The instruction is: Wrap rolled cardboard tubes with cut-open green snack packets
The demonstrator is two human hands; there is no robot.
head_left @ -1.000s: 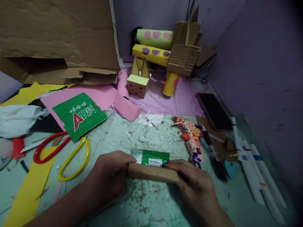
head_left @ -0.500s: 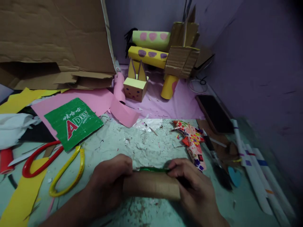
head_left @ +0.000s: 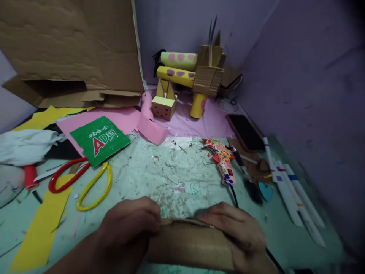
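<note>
At 6 o'clock on the counter (head_left: 171, 171), your left hand (head_left: 128, 224) and right hand (head_left: 236, 232) clasp the cardboard roll (head_left: 188, 243) by its ends; it has rolled nearer you, green face now hidden.

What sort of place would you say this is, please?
Likely a home craft corner. The left hand and right hand hold a cardboard piece over a scrap-littered mat, with scissors and a glue gun beside it and finished paper models against the wall.
</note>
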